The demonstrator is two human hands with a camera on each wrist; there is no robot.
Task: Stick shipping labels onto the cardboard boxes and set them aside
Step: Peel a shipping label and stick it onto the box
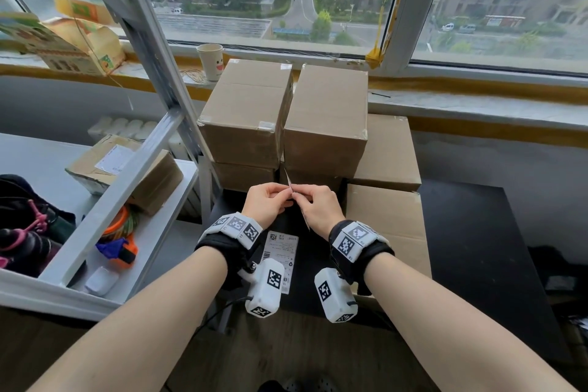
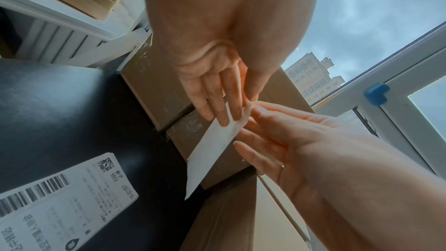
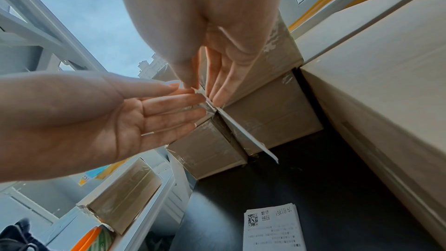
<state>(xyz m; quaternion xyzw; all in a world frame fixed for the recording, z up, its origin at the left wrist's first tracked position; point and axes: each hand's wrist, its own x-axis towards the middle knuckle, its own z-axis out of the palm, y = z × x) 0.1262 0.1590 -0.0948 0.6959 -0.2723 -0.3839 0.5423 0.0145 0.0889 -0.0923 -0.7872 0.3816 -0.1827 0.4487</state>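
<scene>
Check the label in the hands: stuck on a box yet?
No. The label hangs in the air, pinched by left hand and right hand.

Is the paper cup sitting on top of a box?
No, the cup stands on the window sill behind the boxes.

A parcel-packing room: stacked cardboard boxes (image 1: 245,111), metal shelving (image 1: 152,79), printed labels (image 1: 280,251)

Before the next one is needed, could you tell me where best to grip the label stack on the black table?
Probably its free far short edge, coming from above: the label stack lies flat on the black table, so only an edge lifts.
</scene>
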